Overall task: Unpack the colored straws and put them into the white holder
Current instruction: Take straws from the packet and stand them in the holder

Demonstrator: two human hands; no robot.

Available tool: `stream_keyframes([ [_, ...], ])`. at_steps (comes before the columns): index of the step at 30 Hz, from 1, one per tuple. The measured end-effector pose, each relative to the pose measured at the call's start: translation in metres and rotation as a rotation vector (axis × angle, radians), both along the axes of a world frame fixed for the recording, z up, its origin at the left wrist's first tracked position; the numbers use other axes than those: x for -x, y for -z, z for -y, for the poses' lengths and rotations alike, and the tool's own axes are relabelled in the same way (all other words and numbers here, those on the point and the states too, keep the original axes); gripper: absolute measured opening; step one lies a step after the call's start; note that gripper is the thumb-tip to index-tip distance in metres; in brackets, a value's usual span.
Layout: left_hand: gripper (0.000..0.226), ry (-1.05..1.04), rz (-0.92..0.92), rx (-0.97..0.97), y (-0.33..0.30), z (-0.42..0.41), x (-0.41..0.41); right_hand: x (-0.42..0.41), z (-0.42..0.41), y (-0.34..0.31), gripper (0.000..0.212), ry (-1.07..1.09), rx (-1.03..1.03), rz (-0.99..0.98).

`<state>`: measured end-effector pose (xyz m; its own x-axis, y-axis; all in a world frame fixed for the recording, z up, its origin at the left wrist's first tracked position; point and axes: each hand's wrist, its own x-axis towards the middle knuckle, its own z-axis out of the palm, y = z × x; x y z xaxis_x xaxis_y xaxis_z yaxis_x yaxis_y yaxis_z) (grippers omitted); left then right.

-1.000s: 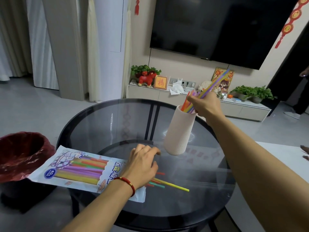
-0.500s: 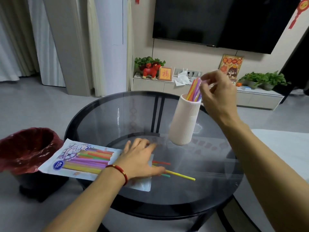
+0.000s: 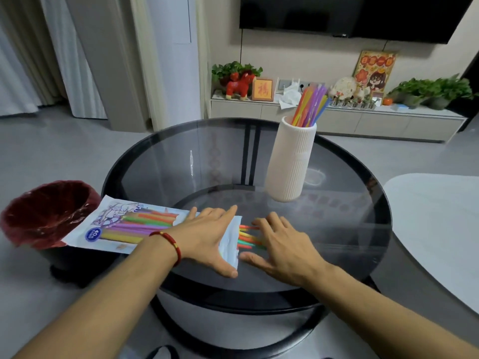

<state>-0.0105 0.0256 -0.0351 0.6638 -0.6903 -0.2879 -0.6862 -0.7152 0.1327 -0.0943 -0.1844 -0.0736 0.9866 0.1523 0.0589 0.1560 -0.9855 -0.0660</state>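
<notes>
A white ribbed holder (image 3: 291,161) stands on the round glass table (image 3: 344,229) with several colored straws (image 3: 311,104) sticking out of its top. A printed straw packet (image 3: 124,226) lies at the table's left front, its open end facing right. My left hand (image 3: 210,237) presses flat on that end, fingers spread. Several loose straw ends (image 3: 247,237) poke out of the packet onto the glass. My right hand (image 3: 280,244) lies over them with fingers apart, touching them but not closed around any.
A dark bin with a red liner (image 3: 46,213) stands left of the table, under the packet's far end. A white table edge (image 3: 435,229) is at the right. A low cabinet with plants and ornaments (image 3: 337,117) runs along the back wall.
My right hand has let go of the straws in the holder and come down to the straw ends at the packet's mouth. My left hand stays flat on the packet.
</notes>
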Motion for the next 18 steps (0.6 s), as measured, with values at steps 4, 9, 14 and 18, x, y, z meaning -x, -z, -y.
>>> stream_keyframes([
  [4,0.129,-0.005,0.021,-0.008,0.0,0.006,0.005,-0.013,-0.004,-0.001,0.057,-0.05,-0.013,0.068],
  [9,0.082,0.003,0.126,0.039,0.003,0.022,0.01,-0.014,0.004,-0.012,0.041,-0.155,-0.007,0.005],
  [14,0.056,-0.047,0.137,0.059,0.005,0.015,0.005,-0.007,0.026,-0.03,0.034,-0.11,-0.031,-0.145],
  [18,0.045,-0.054,0.148,0.081,0.005,0.013,0.004,0.006,0.057,-0.043,0.031,-0.07,-0.39,-0.316],
])
